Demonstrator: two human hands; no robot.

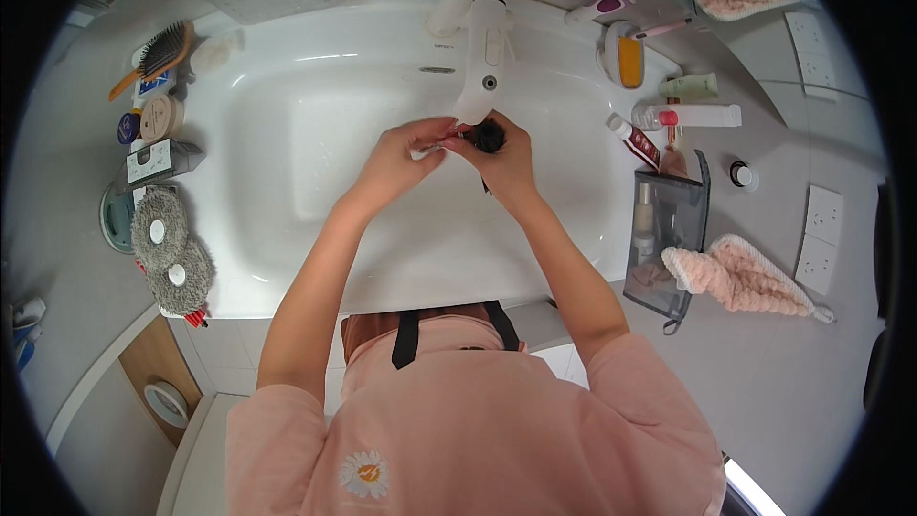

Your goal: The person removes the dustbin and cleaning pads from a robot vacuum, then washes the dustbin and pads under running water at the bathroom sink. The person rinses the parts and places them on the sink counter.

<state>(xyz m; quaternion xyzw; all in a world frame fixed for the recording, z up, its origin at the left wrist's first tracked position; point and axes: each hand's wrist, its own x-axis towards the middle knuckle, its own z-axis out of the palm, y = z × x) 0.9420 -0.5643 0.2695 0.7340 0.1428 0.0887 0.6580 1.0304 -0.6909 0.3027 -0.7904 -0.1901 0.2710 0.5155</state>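
Both of my hands meet just below the spout of the white faucet (481, 64), over the white sink basin (301, 158). Within my right hand (507, 158) is a small black object (489, 136) with a dark, rounded end that looks like brush bristles; a thin dark part shows beneath the palm. My left hand (401, 158) pinches a small clear or shiny item (430, 151) at the fingertips, close to the black object. The fingers cover most of both, so what they are exactly cannot be told. Whether water is running is unclear.
Left rim: a hairbrush (163, 54), a round compact (162, 117), a tissue box (159, 161) and grey fluffy pads (159, 229). Right rim: an orange-topped soap dish (630, 61), tubes (637, 143), a mesh pouch (666, 229) and a pink fluffy headband (745, 279).
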